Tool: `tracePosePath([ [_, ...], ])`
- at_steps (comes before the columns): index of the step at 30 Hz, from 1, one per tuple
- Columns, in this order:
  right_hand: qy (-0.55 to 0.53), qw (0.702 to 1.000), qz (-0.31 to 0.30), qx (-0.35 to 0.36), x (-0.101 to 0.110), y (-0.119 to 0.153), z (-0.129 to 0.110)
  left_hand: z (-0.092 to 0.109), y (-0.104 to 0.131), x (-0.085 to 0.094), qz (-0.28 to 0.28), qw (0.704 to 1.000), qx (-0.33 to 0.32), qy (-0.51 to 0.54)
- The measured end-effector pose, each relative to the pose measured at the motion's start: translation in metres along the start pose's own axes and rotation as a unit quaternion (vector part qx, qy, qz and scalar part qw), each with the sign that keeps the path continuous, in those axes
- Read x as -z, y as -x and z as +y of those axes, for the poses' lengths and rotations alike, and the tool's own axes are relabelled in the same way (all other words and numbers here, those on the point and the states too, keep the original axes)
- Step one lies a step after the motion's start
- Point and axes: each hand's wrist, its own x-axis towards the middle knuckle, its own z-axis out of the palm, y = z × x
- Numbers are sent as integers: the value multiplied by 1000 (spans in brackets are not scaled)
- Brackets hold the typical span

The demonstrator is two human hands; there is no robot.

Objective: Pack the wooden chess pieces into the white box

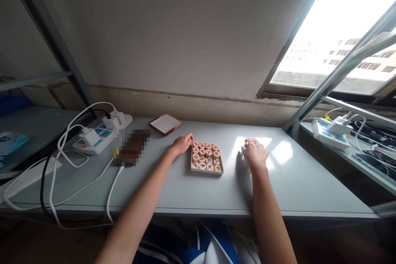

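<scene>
A shallow square box (207,170) holds rows of round wooden Chinese chess pieces (209,152), some with red characters and some with dark ones. My left hand (182,144) is at the box's upper left corner, its fingers bent together; whether they pinch the rim or a small item is hidden. To the right of the box, my right hand (255,153) has its fingers curled round several chess pieces (250,140) in the sunlit patch. The red-edged box lid (166,124) lies behind my left hand, its pale inside up.
Power strips (102,136) with white plugs and loose cables lie on the grey desk (192,198) at the left. A blurred brown object (133,148) is beside them. Metal frame posts flank the desk; another power strip (331,132) sits on the right shelf.
</scene>
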Motion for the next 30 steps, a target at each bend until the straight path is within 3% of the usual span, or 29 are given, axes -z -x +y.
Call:
tracePosePath([
  [4,17,998,-48,22,-6,-3,2,-1,-1,-1,1,1000,-5,1],
  [18,7,993,14,117,0,7,-19,1,0,1,3,1000,-3,1],
  [30,-45,987,13,152,3,13,-26,0,0,0,-1,1000,-7,-3],
])
